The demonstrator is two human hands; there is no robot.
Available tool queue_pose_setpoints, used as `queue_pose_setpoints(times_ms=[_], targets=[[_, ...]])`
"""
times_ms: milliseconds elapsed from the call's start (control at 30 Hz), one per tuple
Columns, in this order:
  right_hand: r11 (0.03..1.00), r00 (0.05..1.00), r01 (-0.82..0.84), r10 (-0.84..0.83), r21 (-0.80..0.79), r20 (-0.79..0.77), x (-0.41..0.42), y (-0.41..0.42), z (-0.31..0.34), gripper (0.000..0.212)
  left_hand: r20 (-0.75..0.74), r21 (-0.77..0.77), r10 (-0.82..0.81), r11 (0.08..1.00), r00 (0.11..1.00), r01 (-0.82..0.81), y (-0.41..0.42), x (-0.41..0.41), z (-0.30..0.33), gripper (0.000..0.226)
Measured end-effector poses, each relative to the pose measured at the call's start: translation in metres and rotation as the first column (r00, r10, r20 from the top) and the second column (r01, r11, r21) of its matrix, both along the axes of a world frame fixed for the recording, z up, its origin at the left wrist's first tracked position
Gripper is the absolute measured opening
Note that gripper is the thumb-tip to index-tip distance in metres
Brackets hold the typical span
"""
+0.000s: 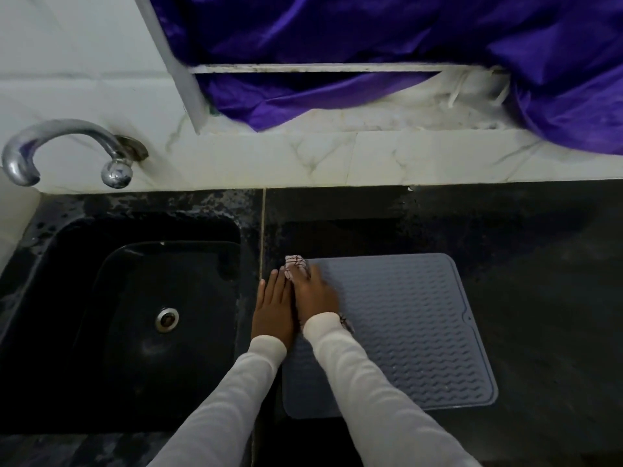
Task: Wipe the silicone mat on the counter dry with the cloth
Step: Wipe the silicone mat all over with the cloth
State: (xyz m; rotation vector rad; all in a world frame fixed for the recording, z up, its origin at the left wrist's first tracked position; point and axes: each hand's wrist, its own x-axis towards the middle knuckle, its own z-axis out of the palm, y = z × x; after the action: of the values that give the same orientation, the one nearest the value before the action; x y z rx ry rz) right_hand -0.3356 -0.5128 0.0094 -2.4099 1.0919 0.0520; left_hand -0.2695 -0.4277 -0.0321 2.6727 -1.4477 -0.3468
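The right hand [315, 294] hides most of the cloth [296, 264].

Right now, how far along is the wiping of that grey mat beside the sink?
Hard to call any part finished: dryness doesn't show in this dim view. In hand: the right hand presses the checked cloth on the silicone mat at its far left corner, while the left hand lies flat along the mat's left edge by the sink. Left, probably: the wide ridged area to the right, where the cloth isn't.

We see open counter [522, 264] right of and behind the mat [404, 332]; leftward, the sink [67, 281] drops away, its tap [67, 146] overhanging.
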Motion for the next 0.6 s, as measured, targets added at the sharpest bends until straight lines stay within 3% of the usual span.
queue_pose_setpoints(times_ms=[133,200,333,467,600], targets=[[0.990,0.980,-0.114,0.098,-0.087,-0.175,-0.012,-0.017,-0.014,0.077,0.086,0.047,0.019,0.999,0.996,-0.023,0.004,-0.002,-0.014,0.070],[0.995,0.982,-0.076,0.064,-0.064,-0.179,-0.020,-0.033,-0.013,0.075,0.100,0.014,0.018,1.000,0.995,-0.019,0.003,-0.002,-0.018,0.063],[0.984,0.982,0.179,-0.180,-0.012,-0.058,-0.061,-0.080,-0.007,0.034,0.073,-0.057,0.021,0.998,0.997,-0.016,0.007,0.000,-0.023,0.062],[0.918,0.922,0.367,-0.380,-0.151,-0.071,-0.126,-0.132,-0.007,0.074,0.038,-0.116,0.055,0.992,0.998,-0.050,0.005,-0.003,-0.024,0.064],[0.838,0.834,0.533,-0.543,-0.114,-0.095,-0.175,-0.166,-0.003,0.060,0.016,-0.115,0.059,0.992,0.998,-0.057,0.006,-0.004,-0.022,0.064]])
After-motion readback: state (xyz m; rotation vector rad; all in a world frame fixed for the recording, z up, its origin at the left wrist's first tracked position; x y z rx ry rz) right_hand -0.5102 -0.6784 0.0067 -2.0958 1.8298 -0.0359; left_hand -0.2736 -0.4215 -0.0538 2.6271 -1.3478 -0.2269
